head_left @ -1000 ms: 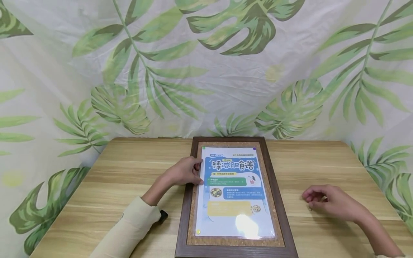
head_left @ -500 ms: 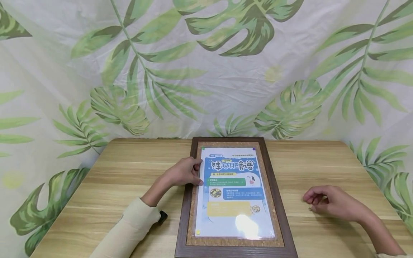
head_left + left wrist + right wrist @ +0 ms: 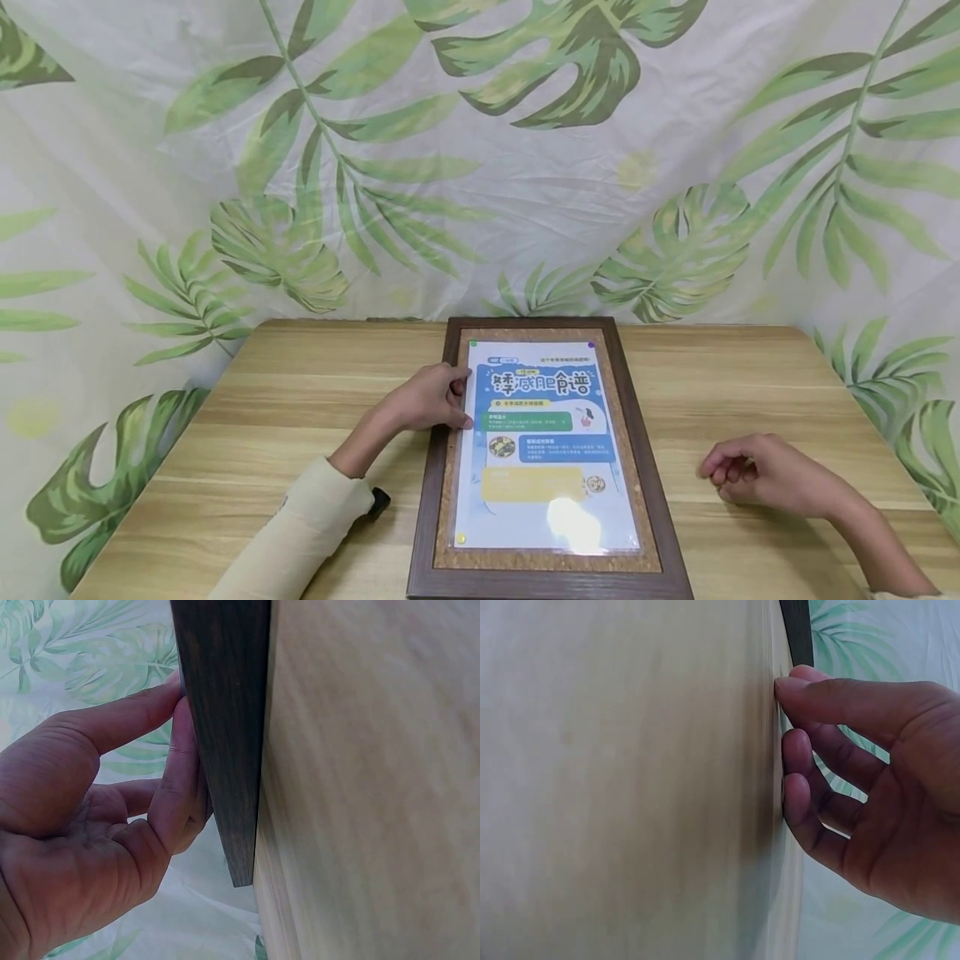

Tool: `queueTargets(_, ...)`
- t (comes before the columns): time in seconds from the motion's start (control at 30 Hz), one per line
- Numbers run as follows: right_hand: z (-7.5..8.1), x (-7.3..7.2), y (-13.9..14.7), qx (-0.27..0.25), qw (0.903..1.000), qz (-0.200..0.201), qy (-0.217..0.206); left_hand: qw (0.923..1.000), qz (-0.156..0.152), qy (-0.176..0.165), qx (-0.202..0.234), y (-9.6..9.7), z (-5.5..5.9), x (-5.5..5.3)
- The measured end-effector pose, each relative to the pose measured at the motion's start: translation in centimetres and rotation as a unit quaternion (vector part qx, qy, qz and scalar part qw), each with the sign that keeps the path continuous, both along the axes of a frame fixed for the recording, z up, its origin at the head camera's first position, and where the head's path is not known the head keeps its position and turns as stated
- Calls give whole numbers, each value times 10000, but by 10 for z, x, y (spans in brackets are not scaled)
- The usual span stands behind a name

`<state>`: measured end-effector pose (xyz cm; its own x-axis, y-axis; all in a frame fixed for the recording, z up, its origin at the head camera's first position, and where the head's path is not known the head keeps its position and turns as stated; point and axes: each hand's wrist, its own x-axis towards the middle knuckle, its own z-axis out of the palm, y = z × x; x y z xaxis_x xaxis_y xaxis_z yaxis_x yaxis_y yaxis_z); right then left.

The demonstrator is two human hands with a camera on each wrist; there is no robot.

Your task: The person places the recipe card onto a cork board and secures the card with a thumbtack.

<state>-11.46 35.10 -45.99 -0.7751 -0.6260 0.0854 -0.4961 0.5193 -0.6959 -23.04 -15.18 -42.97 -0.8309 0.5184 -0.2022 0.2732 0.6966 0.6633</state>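
Observation:
A printed blue-and-white poster [image 3: 547,521] lies on a cork board [image 3: 547,562] in a dark brown wooden frame [image 3: 422,533]. Coloured tacks show at three of its corners: green [image 3: 473,343], purple [image 3: 591,344] and yellow [image 3: 461,538]. My left hand [image 3: 427,398] reaches over the frame's left side, thumb and fingertips resting at the poster's left edge. To the right of the board, my right hand [image 3: 776,475] is down at the tabletop. Its thumb and forefinger pinch a tiny gold-coloured tack-like piece [image 3: 717,486], mostly hidden by the fingertips.
The board lies on a wood-grain table [image 3: 322,367], its far end near the table's back edge. A leaf-patterned cloth [image 3: 480,208] hangs behind and at both sides. A small black object [image 3: 380,503] shows beside my left sleeve [image 3: 315,517].
My right hand has shifted slightly, its fingertips coming together over the tiny gold-coloured piece. The left hand, poster and board stay in place.

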Motion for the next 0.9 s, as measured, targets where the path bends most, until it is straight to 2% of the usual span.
queueTargets(0.33, 3, 3, -17, -6, 9997, 135, -212, 10000, 14, -1, 14, 0, 1, -1)
queueTargets(0.67, 16, 10, -38, -141, 9986, 184, -481, 10000, -11, 10, 35, 0, 4, 0)
queueTargets(0.9, 21, 18, -59, -328, 9968, 598, -422, 10000, 2, -30, 72, 0, 2, 0)
